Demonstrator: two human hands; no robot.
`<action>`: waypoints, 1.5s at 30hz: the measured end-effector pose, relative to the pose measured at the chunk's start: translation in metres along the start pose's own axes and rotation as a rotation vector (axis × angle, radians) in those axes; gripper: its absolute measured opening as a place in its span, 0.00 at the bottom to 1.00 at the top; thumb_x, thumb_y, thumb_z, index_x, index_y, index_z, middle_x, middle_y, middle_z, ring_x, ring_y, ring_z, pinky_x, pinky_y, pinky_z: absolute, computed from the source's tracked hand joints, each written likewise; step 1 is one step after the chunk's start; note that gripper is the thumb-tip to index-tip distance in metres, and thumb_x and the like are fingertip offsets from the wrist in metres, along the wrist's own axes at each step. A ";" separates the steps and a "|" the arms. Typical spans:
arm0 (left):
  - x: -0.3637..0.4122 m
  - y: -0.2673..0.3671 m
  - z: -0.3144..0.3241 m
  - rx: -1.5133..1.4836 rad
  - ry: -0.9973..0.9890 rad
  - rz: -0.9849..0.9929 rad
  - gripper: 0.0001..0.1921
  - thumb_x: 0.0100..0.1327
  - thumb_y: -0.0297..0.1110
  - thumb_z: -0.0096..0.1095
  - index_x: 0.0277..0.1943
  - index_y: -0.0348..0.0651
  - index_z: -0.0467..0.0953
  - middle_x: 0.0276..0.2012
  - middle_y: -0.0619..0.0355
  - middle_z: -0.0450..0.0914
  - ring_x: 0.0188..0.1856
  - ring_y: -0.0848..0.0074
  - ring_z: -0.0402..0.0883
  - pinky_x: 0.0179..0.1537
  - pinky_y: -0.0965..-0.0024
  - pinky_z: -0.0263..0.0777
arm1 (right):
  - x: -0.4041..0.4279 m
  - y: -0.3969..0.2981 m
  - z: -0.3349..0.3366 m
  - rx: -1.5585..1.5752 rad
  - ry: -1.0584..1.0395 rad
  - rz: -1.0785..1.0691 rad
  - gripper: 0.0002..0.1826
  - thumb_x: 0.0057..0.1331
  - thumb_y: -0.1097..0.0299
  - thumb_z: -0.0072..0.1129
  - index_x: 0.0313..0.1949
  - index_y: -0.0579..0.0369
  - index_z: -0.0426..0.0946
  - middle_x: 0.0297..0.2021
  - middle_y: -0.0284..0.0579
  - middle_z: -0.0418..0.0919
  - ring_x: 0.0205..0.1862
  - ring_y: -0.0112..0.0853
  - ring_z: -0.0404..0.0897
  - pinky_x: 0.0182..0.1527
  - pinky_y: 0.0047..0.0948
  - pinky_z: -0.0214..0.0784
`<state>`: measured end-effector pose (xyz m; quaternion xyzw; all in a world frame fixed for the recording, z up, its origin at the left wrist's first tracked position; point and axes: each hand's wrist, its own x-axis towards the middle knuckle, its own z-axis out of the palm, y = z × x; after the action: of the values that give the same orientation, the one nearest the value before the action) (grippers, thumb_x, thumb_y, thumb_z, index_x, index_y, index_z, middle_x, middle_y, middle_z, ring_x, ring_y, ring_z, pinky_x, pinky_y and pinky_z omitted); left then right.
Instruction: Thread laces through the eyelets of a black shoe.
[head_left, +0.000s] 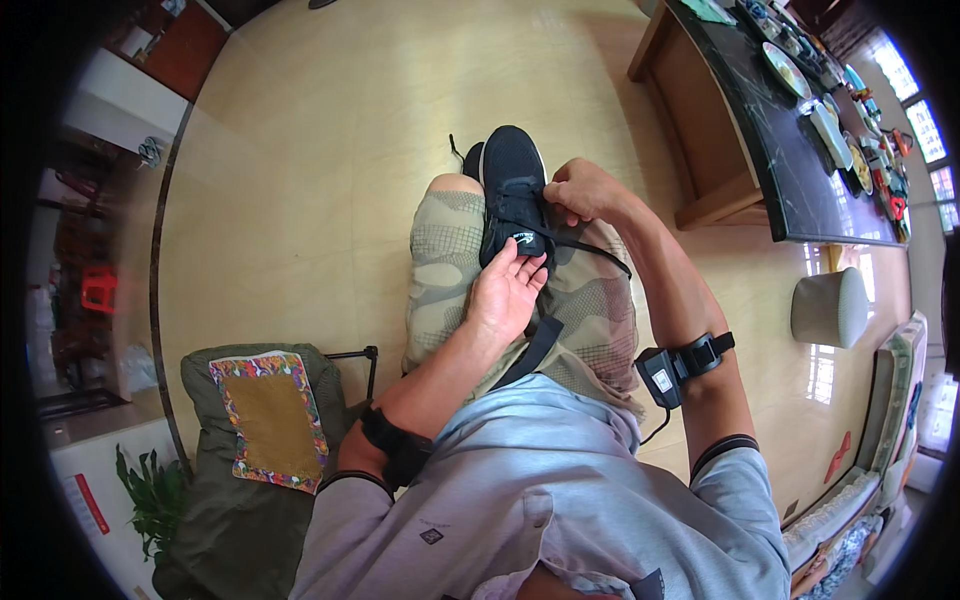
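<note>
A black mesh sneaker (511, 161) with a white sole edge rests on my thighs, its toe pointing away from me. My left hand (508, 289) holds the padded tongue (526, 241), thumb on top and fingers at its edge. The tongue bears a white logo. Beside the sneaker's right edge, my right hand (589, 191) is curled with its fingertips against the side; what lies between them is hidden. A loose black shoelace (592, 249) trails over my right thigh. Partly hidden behind my left knee is a second black shoe (471, 159).
At the right stands a dark marble-topped table (780, 150) with dishes on it. A grey stool (827, 306) is past my right arm. On my left sits a green fabric seat (247, 547) carrying a patterned-border mat (271, 416). Potted leaves (154, 495) are at the left wall.
</note>
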<state>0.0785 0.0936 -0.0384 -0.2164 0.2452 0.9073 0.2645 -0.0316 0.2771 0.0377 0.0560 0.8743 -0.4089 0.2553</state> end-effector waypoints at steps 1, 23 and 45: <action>-0.001 0.001 -0.003 0.009 -0.030 -0.001 0.18 0.77 0.47 0.55 0.54 0.40 0.75 0.51 0.56 0.80 0.55 0.70 0.76 0.56 0.65 0.70 | -0.003 -0.005 0.001 -0.024 -0.036 0.031 0.11 0.63 0.67 0.57 0.32 0.65 0.80 0.22 0.43 0.80 0.24 0.27 0.80 0.27 0.28 0.72; -0.010 0.001 0.003 0.119 -0.014 -0.014 0.18 0.77 0.49 0.54 0.56 0.44 0.75 0.52 0.57 0.80 0.56 0.70 0.77 0.55 0.64 0.70 | -0.009 0.005 0.009 0.150 -0.001 -0.024 0.11 0.69 0.66 0.57 0.36 0.62 0.82 0.26 0.41 0.82 0.25 0.28 0.84 0.28 0.27 0.77; -0.011 0.004 0.003 0.153 -0.026 -0.019 0.17 0.76 0.48 0.57 0.55 0.45 0.75 0.52 0.57 0.80 0.56 0.69 0.78 0.53 0.63 0.71 | -0.010 0.003 0.001 0.105 -0.033 -0.009 0.11 0.70 0.66 0.60 0.41 0.62 0.83 0.31 0.44 0.85 0.32 0.28 0.85 0.34 0.29 0.79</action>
<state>0.0843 0.0879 -0.0290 -0.1858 0.3084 0.8861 0.2920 -0.0216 0.2799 0.0399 0.0587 0.8476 -0.4563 0.2644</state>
